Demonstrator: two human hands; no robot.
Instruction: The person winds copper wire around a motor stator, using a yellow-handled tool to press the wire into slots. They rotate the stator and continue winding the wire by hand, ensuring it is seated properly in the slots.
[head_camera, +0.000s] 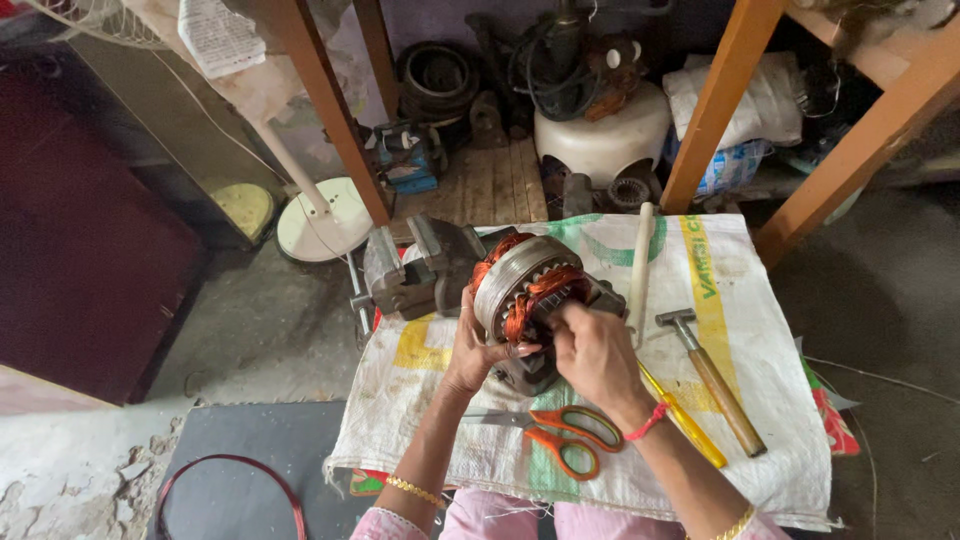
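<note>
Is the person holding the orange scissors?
No, the orange scissors lie on the sack, while both hands grip the motor stator.

Motor stator (527, 290): grey steel ring showing coppery orange windings. Vise (415, 268): dull grey. Scissors (560, 432): orange handles, silver blades. Hammer (715, 380): grey head, tan wooden handle. Screwdriver (685, 418): yellow. Sack (760, 420) covering the worktop: off-white weave carrying yellow bands and green patches, with red and green peeking at its right edge. Right hand (597, 352): wearing a red thread at the wrist. Left hand (478, 350): arm wearing a gold bangle. Wire loop (235, 490) lying on the floor: dark red.
</note>
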